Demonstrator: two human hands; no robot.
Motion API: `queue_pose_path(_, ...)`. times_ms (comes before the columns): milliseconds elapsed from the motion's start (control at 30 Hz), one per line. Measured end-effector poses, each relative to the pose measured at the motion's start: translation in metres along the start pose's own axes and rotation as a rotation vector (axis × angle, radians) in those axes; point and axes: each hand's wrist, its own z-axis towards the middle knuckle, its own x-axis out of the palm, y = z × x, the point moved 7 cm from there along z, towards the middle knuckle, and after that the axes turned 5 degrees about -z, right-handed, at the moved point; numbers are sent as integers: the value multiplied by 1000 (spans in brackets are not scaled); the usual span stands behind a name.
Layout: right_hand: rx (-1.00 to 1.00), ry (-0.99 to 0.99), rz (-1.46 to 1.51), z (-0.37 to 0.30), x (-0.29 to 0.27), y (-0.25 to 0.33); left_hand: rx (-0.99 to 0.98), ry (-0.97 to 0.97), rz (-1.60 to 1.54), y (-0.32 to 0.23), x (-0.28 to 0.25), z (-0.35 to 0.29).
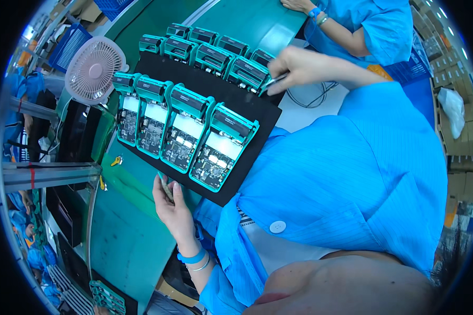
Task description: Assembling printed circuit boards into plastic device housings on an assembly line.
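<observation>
Head view gives me a flat black mat (165,69), dull and soft-looking, lying askew on the smooth, glossy green counter (126,231). Teal cases (186,128) stand on the mat in rows, looking like moulded plastic with rounded rims. Four line its long edge on the left hand's side; more crowd the opposite long edge. Each front one has a raised block with a dark glossy window, then a pale smooth panel and a dark circuit board dense with tiny parts.

Near the mat's corner closest to the worker's body, the right hand (297,68) is closed in a pinch on a slim silver tool (274,82), its tip beside the end case of the far rows — I can't tell whether they touch. Just off the front long edge, the left hand (174,209) curls loosely, thumb and fingers around a small brownish piece (167,190), partly hidden from me.
</observation>
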Motion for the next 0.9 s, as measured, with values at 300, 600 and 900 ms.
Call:
queue_pose_path(300,110,250,708,-14,87,8,-329,200,-483,21,-16,45)
queue_pose_path(600,-317,31,517,-1,81,19,13,130,-292,-18,-5,46)
queue_pose_path(900,-386,-86,746,7,-25,-1,187,58,-46,-159,42,78)
